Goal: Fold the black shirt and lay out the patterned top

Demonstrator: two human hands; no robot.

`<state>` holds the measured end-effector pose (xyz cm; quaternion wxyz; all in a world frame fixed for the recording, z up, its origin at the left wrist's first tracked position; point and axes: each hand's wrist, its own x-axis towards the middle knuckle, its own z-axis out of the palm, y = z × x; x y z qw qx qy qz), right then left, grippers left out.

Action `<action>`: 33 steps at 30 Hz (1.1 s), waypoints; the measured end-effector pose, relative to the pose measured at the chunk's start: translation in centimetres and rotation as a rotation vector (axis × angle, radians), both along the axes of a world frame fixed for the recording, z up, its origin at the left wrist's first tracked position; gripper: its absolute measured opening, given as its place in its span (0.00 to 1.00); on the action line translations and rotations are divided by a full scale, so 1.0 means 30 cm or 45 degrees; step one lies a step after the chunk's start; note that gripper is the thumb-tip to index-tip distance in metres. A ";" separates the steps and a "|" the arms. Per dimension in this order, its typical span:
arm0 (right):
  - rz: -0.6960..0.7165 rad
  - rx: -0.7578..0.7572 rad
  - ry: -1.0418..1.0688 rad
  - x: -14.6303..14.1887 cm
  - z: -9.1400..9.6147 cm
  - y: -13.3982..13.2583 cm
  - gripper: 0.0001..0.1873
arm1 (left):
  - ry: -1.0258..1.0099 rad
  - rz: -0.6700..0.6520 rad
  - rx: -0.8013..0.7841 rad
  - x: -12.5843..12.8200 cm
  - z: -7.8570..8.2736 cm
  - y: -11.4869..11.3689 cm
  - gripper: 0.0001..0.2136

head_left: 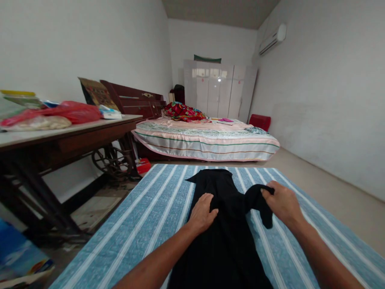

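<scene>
A black garment lies lengthwise over a surface covered by a blue and white striped cloth. My left hand rests flat on the garment's left side, thumb apart from the fingers. On the right, my right hand pinches a narrow black part of the garment, perhaps a sleeve, and holds it up off the cloth. The end of that part hangs below my fingers. At the far end, a small black point of fabric sticks out to the left. The garment's near end runs out of view.
Left stands a sewing-machine table with a red plastic bag on top and an iron wheel below. Beyond the striped surface is a bed with a red floral quilt. A white wardrobe stands behind; a blue box sits lower left.
</scene>
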<state>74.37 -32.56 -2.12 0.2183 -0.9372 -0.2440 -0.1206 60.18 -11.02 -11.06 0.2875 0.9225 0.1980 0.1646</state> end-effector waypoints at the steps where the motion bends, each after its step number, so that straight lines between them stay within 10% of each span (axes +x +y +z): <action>1: 0.031 0.037 -0.025 -0.044 0.029 0.045 0.09 | -0.077 0.032 -0.200 0.000 0.002 -0.002 0.28; 5: 0.545 0.209 -0.082 -0.258 0.065 0.203 0.10 | -0.288 0.176 -0.974 -0.012 0.013 0.025 0.24; 10: 1.255 0.113 0.144 -0.446 -0.021 0.256 0.18 | -0.230 0.240 -1.260 -0.062 0.032 0.117 0.19; 14: 1.131 -0.012 0.179 -0.424 -0.118 0.195 0.08 | -0.063 0.248 -1.287 -0.080 0.053 0.144 0.25; 18: 0.875 0.100 0.175 -0.318 -0.218 0.092 0.08 | 0.092 0.109 -0.749 -0.041 0.058 0.109 0.34; 22: 0.761 0.229 0.179 -0.240 -0.306 -0.008 0.10 | 0.162 0.014 -0.391 0.023 0.085 0.068 0.22; 30: 0.836 0.287 0.107 -0.286 -0.382 -0.078 0.20 | 0.025 0.091 -0.941 0.004 0.291 0.178 0.13; 33: 0.895 0.218 0.154 -0.303 -0.404 -0.068 0.22 | 0.232 0.233 -0.833 -0.016 0.291 0.243 0.10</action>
